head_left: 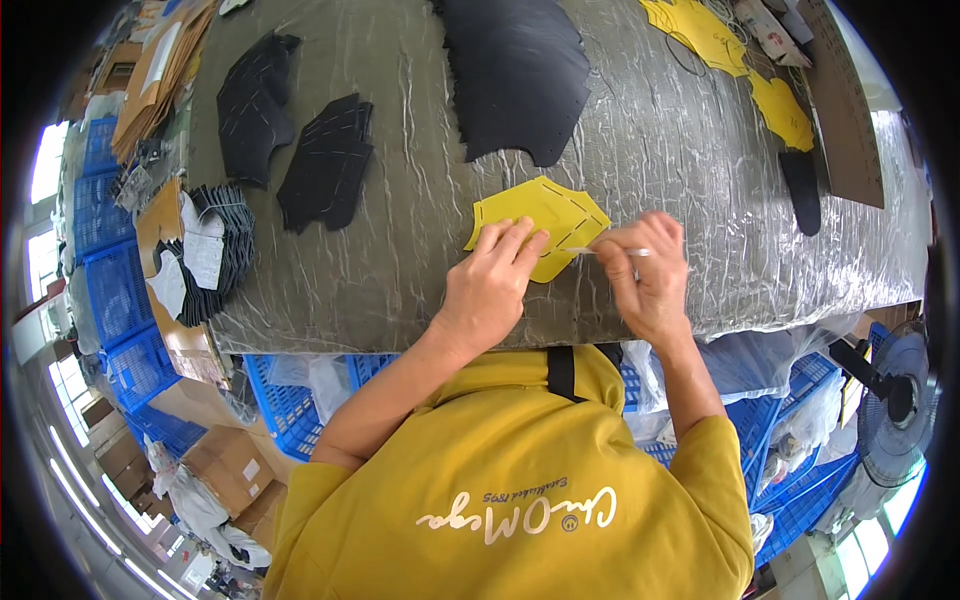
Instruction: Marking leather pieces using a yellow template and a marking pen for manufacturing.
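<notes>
A yellow template (550,205) with angled edges and narrow slots lies flat near the front edge of the table. On its lower left part rest the outstretched fingers of my left hand (492,285), pressing it down. My right hand (648,275) is closed around a thin whitish pen (610,251). The pen's tip points left and touches, or nearly touches, the template's right side by a slot. Whether anything lies under the template cannot be made out. Beyond it is a large black sheet of material (515,75) with an uneven outline.
Dashed-marked black cut pieces (255,110) lie left on the plastic-covered table (400,250). A bundled stack of dark pieces (232,245) sits at its left edge. More yellow templates (705,35) and a cardboard panel (835,110) are far right. Blue crates (290,400) and a fan (900,400) stand below.
</notes>
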A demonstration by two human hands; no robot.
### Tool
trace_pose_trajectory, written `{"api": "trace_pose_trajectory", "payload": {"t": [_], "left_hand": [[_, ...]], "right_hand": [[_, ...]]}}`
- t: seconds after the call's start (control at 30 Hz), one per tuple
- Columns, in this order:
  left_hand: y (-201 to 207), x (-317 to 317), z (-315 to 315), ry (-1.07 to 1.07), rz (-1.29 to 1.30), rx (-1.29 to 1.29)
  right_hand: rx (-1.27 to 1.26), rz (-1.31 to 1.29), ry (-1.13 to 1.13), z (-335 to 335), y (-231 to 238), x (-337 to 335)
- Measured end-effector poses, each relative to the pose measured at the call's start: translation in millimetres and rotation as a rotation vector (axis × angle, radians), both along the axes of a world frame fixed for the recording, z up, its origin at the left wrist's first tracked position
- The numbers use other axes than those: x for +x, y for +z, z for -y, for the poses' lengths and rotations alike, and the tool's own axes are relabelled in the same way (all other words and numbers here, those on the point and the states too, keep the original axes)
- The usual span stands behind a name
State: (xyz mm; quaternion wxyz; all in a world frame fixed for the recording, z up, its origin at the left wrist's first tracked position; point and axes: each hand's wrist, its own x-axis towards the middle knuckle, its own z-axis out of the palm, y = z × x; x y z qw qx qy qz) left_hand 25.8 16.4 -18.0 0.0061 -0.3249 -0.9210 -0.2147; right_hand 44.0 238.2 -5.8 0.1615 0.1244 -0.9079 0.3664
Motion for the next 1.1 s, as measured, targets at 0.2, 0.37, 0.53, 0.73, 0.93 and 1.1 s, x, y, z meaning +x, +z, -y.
{"api": "trace_pose_trajectory", "payload": {"t": [0.2, 0.37, 0.53, 0.73, 0.93, 1.1], "left_hand": [[3, -3, 0, 0.037, 0.076, 0.074], [1, -2, 0, 0.038, 0.052, 0.074], [3, -2, 0, 0.031, 0.049, 0.049], [3, -2, 0, 0.025, 0.046, 0.043], [2, -2, 0, 0.029, 0.036, 0.050], [4, -3, -1, 0.029, 0.039, 0.053]], "right_hand": [[-0.050, -0.002, 0.052, 21, -12, 3], [-0.082, -0.025, 0.060, 28, -14, 5], [-0.013, 0.008, 0.031, 12, -15, 6], [0.010, 0.021, -0.043, 4, -11, 1], [0.037, 0.024, -0.077, -3, -12, -4], [0.035, 0.037, -0.096, -10, -14, -9]]}}
